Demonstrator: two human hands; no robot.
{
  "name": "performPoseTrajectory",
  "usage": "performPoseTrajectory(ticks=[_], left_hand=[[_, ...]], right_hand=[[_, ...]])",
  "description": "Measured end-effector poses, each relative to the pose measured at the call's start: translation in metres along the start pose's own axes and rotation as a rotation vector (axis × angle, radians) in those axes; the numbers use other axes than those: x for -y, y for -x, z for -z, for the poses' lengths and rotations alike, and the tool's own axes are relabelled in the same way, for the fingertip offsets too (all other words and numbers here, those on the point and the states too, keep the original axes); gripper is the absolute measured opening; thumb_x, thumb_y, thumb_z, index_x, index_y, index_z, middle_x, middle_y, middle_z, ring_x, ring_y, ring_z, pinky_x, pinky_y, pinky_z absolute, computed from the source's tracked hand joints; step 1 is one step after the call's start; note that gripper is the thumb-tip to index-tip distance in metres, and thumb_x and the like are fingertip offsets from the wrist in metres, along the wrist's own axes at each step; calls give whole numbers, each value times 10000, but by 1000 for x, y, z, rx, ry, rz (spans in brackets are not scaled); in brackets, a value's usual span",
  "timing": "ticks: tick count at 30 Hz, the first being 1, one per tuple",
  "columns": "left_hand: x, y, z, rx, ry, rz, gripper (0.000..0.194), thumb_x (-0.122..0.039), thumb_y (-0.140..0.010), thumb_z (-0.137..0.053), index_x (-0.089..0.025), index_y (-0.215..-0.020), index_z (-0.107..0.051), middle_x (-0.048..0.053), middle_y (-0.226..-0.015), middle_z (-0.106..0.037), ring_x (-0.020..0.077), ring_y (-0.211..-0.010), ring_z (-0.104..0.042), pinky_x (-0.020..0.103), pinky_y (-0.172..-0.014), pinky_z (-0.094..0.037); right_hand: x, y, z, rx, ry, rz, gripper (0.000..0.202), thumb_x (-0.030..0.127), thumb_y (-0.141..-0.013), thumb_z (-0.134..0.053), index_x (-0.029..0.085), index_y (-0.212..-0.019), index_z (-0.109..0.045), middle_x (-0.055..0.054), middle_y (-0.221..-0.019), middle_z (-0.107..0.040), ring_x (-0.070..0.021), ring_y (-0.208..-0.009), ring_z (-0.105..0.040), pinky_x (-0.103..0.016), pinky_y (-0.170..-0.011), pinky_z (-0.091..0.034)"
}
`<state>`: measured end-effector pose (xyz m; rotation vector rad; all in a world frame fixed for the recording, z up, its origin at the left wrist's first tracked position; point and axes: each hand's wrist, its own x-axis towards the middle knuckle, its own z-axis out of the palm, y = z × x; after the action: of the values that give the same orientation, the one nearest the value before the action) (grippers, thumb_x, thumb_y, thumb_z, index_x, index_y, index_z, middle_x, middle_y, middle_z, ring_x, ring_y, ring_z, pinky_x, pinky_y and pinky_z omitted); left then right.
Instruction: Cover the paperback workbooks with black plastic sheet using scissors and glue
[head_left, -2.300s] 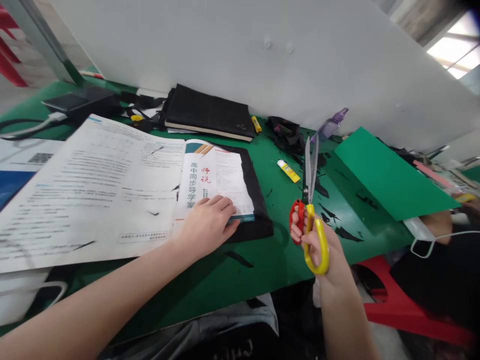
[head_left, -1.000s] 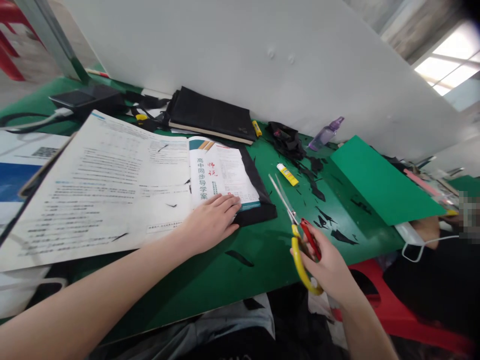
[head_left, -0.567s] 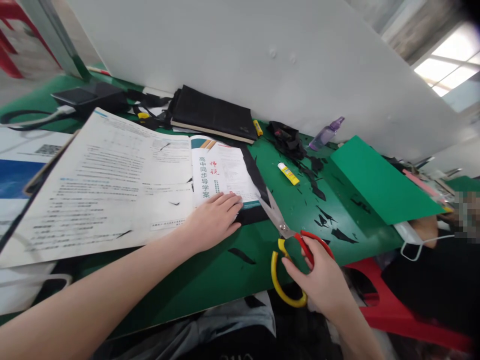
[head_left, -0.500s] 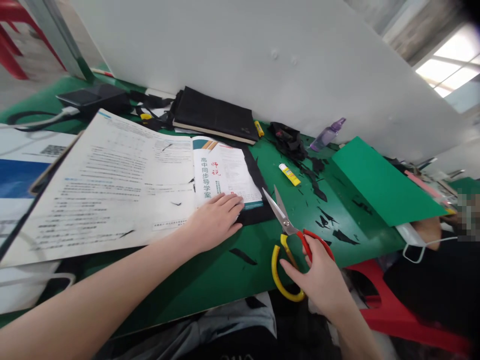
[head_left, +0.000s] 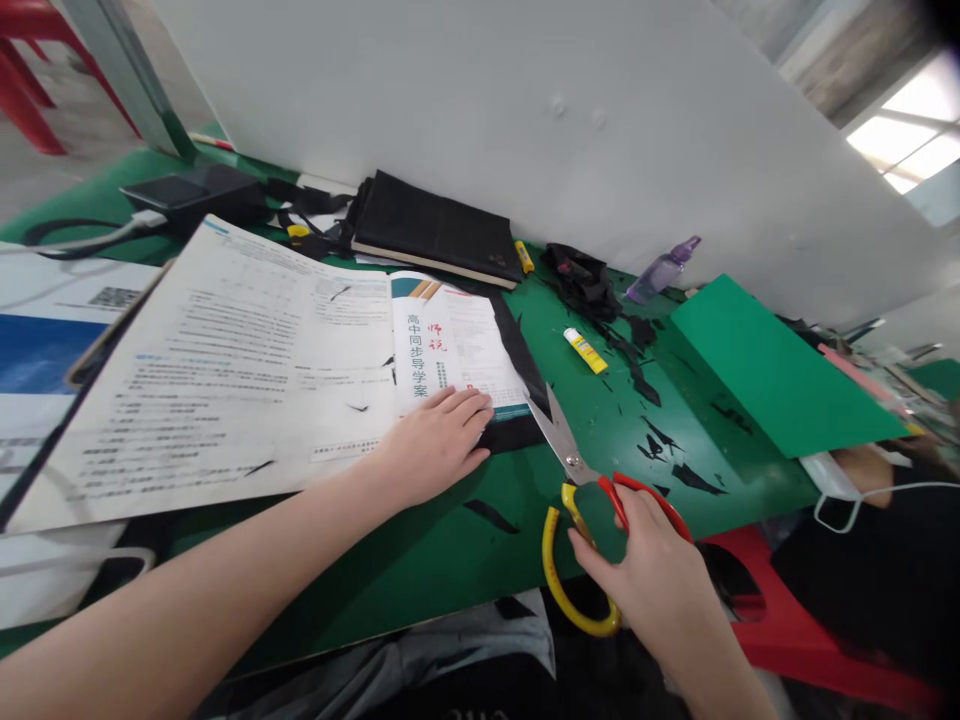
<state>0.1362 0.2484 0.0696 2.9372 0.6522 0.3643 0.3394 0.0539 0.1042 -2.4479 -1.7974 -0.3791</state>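
My left hand (head_left: 439,440) lies flat, palm down, on the lower part of an open book (head_left: 247,370), over its printed cover flap. Black sheet material (head_left: 521,350) sticks out beyond the cover's right and lower edges. In my right hand (head_left: 660,560) is a pair of scissors (head_left: 574,465) with one red and one yellow handle. Their blades are parted, and the tips reach the black material by the cover's lower right corner. Beside the blades, dark scraps (head_left: 664,440) are scattered on the green table.
A glue stick (head_left: 585,350), a purple spray bottle (head_left: 664,270) and a black-covered book (head_left: 439,230) lie or stand toward the wall. A green sheet (head_left: 787,365) is at the right, near another person's arm (head_left: 862,470). A dark box with a cable (head_left: 199,195) sits at the far left.
The scissors' handles have spread slightly lower, and the blades have come onto the black edge at the corner. My left hand stays on the cover; the whole view has shifted a little.
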Motion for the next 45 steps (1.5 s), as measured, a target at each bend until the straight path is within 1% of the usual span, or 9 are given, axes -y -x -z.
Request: performPoseTrajectory(ticks=[4, 7, 16, 23, 26, 30, 35, 41, 45], left_hand=[[0, 0, 0, 1, -8, 2, 470, -378, -979, -426, -111, -1364, -451, 108, -1451, -465, 264, -1365, -390, 435, -1153, -284], [0, 0, -1, 1, -17, 0, 476, -386, -981, -416, -108, -1365, -455, 106, -1456, -461, 267, -1368, -387, 437, -1154, -284], [0, 0, -2, 0, -28, -3, 478, -389, -982, -411, -106, -1365, -455, 110, -1449, -470, 268, -1362, -396, 434, -1149, -286], [-1, -1, -1, 11, -30, -4, 484, -394, -986, -399, -100, -1368, -451, 112, -1455, -461, 269, -1366, -388, 436, -1152, -282], [-2, -1, 1, 17, -31, -3, 490, -394, -985, -402, -96, -1371, -448, 116, -1455, -460, 272, -1364, -390, 438, -1150, -284], [-2, -1, 1, 17, -35, -5, 489, -391, -987, -395, -97, -1374, -444, 114, -1459, -455, 269, -1365, -387, 433, -1151, -282], [-1, 0, 0, 2, -43, -7, 481, -394, -987, -388, -104, -1367, -452, 111, -1457, -459, 264, -1359, -395, 426, -1147, -284], [0, 1, -1, 10, -47, -8, 486, -401, -990, -376, -107, -1371, -446, 106, -1466, -448, 258, -1364, -386, 424, -1153, -276], [0, 0, -2, 2, -47, -6, 482, -403, -989, -380, -110, -1365, -449, 106, -1459, -457, 256, -1359, -391, 419, -1152, -274]], right_hand=[[5, -3, 2, -13, 19, 65, 395, 447, -781, -613, 172, -1042, -502, -63, -837, -611, -239, -684, -641, -333, -509, -479], [8, -5, 3, 11, 41, 75, 405, 447, -797, -614, 153, -1054, -507, -45, -832, -592, -221, -687, -639, -309, -496, -475], [10, -10, 2, 107, 53, 72, 406, 457, -850, -564, 129, -1085, -522, -64, -869, -602, -212, -715, -646, -294, -519, -480], [10, -10, -5, 75, 43, 60, 417, 482, -840, -560, 137, -1074, -540, -82, -875, -622, -224, -710, -644, -315, -527, -491], [10, -10, -7, 105, 34, 60, 427, 483, -868, -522, 126, -1102, -537, -95, -892, -629, -228, -728, -650, -323, -552, -504], [10, -9, -8, 142, 29, 55, 442, 486, -879, -505, 116, -1121, -531, -90, -873, -627, -231, -720, -655, -322, -542, -501], [8, -9, -9, 162, 57, 89, 411, 482, -886, -492, 117, -1065, -549, -86, -850, -624, -219, -663, -647, -322, -529, -494], [0, -8, -12, 136, 67, 151, 447, 464, -896, -487, 83, -1126, -532, -111, -889, -648, -231, -697, -661, -322, -542, -497], [-3, -5, -14, 110, 91, 173, 443, 453, -919, -446, 72, -1129, -532, -127, -893, -651, -231, -698, -654, -321, -532, -481]])
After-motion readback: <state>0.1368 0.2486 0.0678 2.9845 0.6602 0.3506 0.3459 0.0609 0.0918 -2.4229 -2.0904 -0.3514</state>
